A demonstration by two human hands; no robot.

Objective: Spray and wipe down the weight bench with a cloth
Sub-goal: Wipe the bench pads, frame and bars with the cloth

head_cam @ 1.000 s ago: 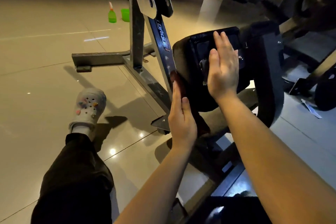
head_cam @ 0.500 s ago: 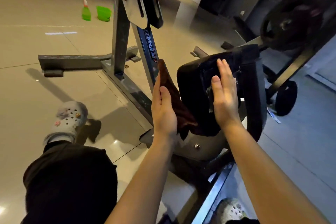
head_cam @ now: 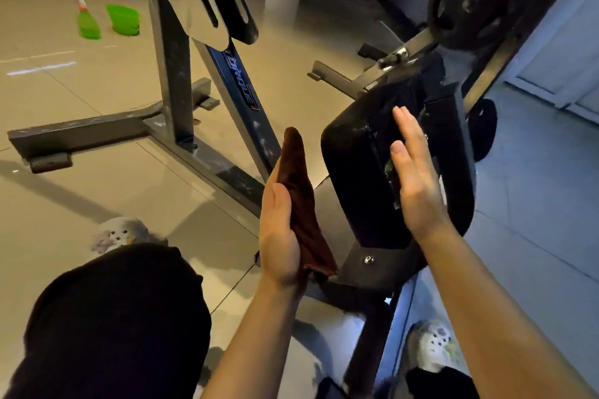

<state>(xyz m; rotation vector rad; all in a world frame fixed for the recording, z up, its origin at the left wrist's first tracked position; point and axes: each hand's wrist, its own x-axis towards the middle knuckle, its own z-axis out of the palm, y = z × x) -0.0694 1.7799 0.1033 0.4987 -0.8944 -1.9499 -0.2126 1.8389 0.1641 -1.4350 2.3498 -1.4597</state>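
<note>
Brown, the one cloth lies against the flat left hand; flat right hand presses one black pad.

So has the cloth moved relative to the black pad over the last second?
Yes. The cloth, on the flat left hand, has come off the left side of the black pad; bare floor now shows between them.

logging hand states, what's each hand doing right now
Left hand: open, straight fingers carrying the brown cloth.
Right hand: open, fingers straight, flat against the black pad.
</note>
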